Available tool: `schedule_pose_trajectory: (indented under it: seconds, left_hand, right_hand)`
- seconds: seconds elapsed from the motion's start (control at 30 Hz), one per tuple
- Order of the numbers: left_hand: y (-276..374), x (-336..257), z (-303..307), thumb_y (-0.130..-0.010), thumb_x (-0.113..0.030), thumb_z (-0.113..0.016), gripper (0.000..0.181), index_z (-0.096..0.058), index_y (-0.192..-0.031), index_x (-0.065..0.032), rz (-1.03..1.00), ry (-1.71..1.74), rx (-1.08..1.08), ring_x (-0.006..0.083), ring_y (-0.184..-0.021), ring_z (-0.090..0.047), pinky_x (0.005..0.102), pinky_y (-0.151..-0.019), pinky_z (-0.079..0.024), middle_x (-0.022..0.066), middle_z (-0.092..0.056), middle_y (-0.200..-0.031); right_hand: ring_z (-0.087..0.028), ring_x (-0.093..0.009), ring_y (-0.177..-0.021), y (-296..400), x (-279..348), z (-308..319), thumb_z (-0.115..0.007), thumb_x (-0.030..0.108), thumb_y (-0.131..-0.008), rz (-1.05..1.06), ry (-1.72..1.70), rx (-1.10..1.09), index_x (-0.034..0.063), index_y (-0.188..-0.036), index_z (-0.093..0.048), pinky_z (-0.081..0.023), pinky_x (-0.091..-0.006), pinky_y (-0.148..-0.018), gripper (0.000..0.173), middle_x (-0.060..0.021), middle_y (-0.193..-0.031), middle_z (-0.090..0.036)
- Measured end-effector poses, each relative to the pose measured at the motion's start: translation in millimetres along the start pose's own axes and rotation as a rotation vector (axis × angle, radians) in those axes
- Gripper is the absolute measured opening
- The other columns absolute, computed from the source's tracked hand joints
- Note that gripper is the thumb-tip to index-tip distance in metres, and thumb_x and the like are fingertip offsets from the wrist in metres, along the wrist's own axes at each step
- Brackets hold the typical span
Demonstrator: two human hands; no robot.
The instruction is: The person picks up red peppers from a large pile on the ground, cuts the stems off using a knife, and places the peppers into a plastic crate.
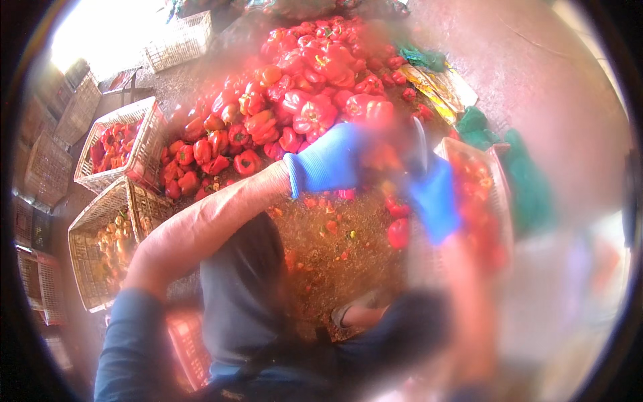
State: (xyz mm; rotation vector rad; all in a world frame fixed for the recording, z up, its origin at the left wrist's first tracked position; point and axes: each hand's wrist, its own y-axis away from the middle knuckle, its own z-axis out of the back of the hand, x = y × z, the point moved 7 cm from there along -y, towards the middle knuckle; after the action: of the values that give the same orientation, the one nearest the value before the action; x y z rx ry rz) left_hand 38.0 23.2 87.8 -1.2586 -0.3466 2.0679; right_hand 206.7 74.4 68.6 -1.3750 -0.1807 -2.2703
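Observation:
My left hand [329, 158], in a blue knit glove, reaches in over the near edge of a heap of red bell peppers [311, 110]. Its fingers close around a red bell pepper [383, 157], which is badly blurred. To the right, my right hand [436, 201] wears a matching glove and grips a knife. The knife blade [421, 143] points up and away from me, beside the held pepper; the handle is hidden in the glove. Just beyond my right wrist stands a pale plastic crate [502, 191] holding red pepper pieces [472, 181], also blurred.
At left, one white crate [155, 108] holds red pepper pieces; a nearer crate [75, 246] holds pale pepper cores [114, 241]. Scraps litter the floor [301, 251] between my legs. Green netting [525, 181] and a yellow-white sack [442, 93] lie right. A red crate [190, 346] is near my left hip.

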Motion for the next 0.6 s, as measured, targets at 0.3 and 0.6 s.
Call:
schedule_pose_trajectory:
  seconds: [0.3, 0.6]
  left_hand:
    - [-3, 2, -13, -0.078, -0.012, -0.084, 0.088, -0.039, -0.153, -0.0030, -0.049, 0.081, -0.083, 0.0231, -0.126, -0.059, 0.0389, -0.110, -0.047, 0.0142, -0.062, -0.135]
    - [-3, -3, 7, -0.087, -0.023, -0.081, 0.064, -0.053, -0.142, -0.0047, 0.096, 0.086, -0.394, 0.0183, -0.115, -0.062, 0.0358, -0.096, -0.053, 0.0098, -0.067, -0.123]
  right_hand:
    - [-0.068, -0.018, -0.100, 15, 10, -12, -0.077, 0.017, -0.090, -0.151, -0.305, 0.186, 0.0032, -0.148, -0.050, -0.059, -0.0298, -0.073, 0.065, -0.0140, -0.136, -0.062]
    - [-0.068, -0.017, -0.102, 15, 34, 9, -0.075, 0.016, -0.092, 0.076, -0.825, 0.206, -0.0003, -0.133, -0.061, -0.058, -0.0323, -0.081, 0.046, -0.0119, -0.116, -0.069]
